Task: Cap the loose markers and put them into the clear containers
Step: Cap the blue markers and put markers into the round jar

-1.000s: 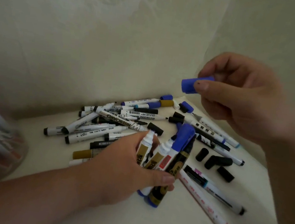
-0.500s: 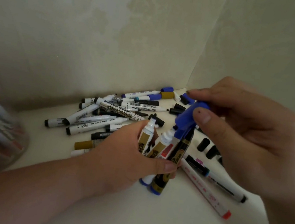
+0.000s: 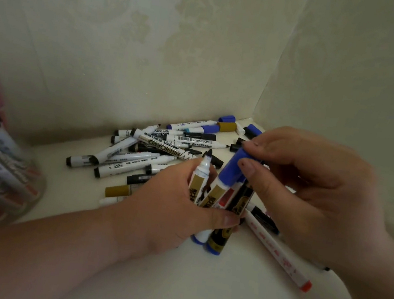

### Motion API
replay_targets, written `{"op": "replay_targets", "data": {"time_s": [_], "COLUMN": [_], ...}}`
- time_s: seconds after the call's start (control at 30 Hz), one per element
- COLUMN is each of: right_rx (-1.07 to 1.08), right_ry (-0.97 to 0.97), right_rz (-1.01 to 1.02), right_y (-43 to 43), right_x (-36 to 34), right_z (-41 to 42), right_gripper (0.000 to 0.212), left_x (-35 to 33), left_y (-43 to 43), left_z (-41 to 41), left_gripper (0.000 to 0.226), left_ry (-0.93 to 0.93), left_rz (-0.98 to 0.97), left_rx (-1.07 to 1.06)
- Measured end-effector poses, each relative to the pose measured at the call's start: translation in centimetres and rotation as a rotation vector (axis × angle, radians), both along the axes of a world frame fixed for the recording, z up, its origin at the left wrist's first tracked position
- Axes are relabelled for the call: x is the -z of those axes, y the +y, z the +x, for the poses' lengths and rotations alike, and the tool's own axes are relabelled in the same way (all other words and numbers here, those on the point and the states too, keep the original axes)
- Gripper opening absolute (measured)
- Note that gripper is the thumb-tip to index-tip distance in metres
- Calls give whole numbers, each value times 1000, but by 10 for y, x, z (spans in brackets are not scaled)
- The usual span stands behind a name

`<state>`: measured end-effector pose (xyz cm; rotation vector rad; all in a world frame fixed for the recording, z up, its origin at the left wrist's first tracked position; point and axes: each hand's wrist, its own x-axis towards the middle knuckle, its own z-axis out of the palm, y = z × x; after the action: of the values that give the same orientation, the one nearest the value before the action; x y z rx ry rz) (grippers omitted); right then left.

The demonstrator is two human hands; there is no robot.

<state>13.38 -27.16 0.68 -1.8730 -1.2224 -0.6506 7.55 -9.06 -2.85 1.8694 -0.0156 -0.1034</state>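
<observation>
We now have the blue cap (image 3: 232, 167) down on the tip of 1 marker in the bundle (image 3: 224, 199); 1 second ago our right hand (image 3: 311, 195) held that cap up in the air, well apart from it. The right thumb and forefinger pinch the cap, with the other fingers loosely curled behind. Our left hand (image 3: 170, 206) grips the bundle upright on the white surface (image 3: 234, 294), fingers and thumb wrapped round the barrels. We judge this marker close to capped, though we cannot tell if the cap is fully seated. Beside it the uncapped marker (image 3: 202, 173) shows its black tip, so it needs a cap next. The pile of loose markers (image 3: 139, 156) lies in the corner, and the clear container (image 3: 8, 188) stands blurred at far left.
</observation>
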Motion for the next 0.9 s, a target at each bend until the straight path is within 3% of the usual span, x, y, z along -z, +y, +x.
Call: {"op": "replay_targets", "data": {"time_s": [0.37, 0.73, 0.8, 0.9], "right_rx": [30, 15, 28, 241], "right_ry": [7, -22, -13, 213], "right_rz": [71, 29, 91, 312], "right_y": [13, 6, 0, -9], "right_x": [1, -3, -8, -26], "right_z": [-17, -13, -10, 10], "right_gripper": [20, 6, 11, 13], "left_x": [7, 2, 2, 0], "left_y": [2, -1, -1, -3], "left_z": [1, 0, 1, 2], "left_gripper": [25, 25, 32, 36], "left_ry": [-52, -55, -22, 60], "left_rz": [23, 65, 78, 21], "left_rx": [1, 28, 4, 8]}}
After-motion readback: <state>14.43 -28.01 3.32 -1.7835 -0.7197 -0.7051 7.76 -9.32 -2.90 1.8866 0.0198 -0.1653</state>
